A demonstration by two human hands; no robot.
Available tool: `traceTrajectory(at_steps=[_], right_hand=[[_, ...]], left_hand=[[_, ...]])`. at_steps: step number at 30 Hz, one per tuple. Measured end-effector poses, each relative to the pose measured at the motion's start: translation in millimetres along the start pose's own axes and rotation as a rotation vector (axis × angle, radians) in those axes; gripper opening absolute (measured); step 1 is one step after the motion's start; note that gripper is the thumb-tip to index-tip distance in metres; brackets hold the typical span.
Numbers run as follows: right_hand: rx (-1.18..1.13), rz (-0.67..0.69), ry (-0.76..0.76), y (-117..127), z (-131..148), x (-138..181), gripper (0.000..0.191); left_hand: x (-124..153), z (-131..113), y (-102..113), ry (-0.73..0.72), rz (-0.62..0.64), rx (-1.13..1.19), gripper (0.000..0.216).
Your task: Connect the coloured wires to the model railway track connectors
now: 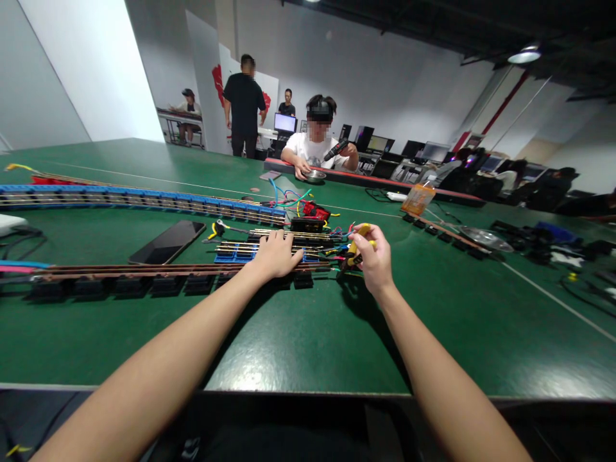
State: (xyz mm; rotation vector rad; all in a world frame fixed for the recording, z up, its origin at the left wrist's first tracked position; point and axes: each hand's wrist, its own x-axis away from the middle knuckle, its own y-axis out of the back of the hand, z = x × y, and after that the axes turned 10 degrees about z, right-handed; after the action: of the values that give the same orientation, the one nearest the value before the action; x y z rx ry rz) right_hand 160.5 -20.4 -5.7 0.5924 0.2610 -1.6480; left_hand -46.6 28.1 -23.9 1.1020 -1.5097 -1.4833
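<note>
My left hand (276, 253) lies with its fingers stretched over a short row of blue and brass terminal strips (240, 250) on the green table (308, 333), pressing it down. My right hand (373, 256) is closed round a yellow-handled tool (360, 239) whose tip points at the right end of the strips, where coloured wires (337, 234) bunch together. A long brown rail on black blocks (144, 274) runs left from under my left hand.
A black phone (168, 242) lies left of the strips, small yellow pliers (217, 230) beside it. A long blue strip (135, 197) runs behind. Across the table a person holds a dark tool over a metal bowl (315, 175). More cables, a metal dish (484, 237) sit right.
</note>
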Motion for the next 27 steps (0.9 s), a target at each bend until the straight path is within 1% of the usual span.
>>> traceTrajectory(at_steps=[2,5,7,10,12,16,19,22,27], right_hand=[[0.101,0.031,0.043,1,0,2,0.030],[0.252,0.090,0.057,2,2,4,0.039],[0.356,0.075,0.089,2,5,6,0.043],[0.483,0.008,0.176,0,10,7,0.042],[0.505,0.021,0.185,0,13,8,0.041],[0.376,0.147,0.100,-1,13,11,0.042],[0.277,0.186,0.076,-1,10,13,0.046],[0.211,0.157,0.087,-1,11,14,0.047],[0.029,0.026,0.113,0,20,12,0.043]], left_hand=[[0,0,0,0.000,0.005,0.001,0.056],[0,0,-1,-0.004,0.003,0.006,0.057],[0,0,-1,-0.005,-0.001,0.008,0.057],[-1,1,-2,-0.003,0.000,0.006,0.056],[-1,1,-2,0.000,0.001,0.003,0.056],[0,1,-2,0.000,-0.001,0.007,0.056],[0,0,-2,-0.003,-0.003,0.005,0.055],[0,0,-2,-0.004,-0.006,-0.001,0.056],[0,0,-2,-0.005,-0.017,-0.006,0.056]])
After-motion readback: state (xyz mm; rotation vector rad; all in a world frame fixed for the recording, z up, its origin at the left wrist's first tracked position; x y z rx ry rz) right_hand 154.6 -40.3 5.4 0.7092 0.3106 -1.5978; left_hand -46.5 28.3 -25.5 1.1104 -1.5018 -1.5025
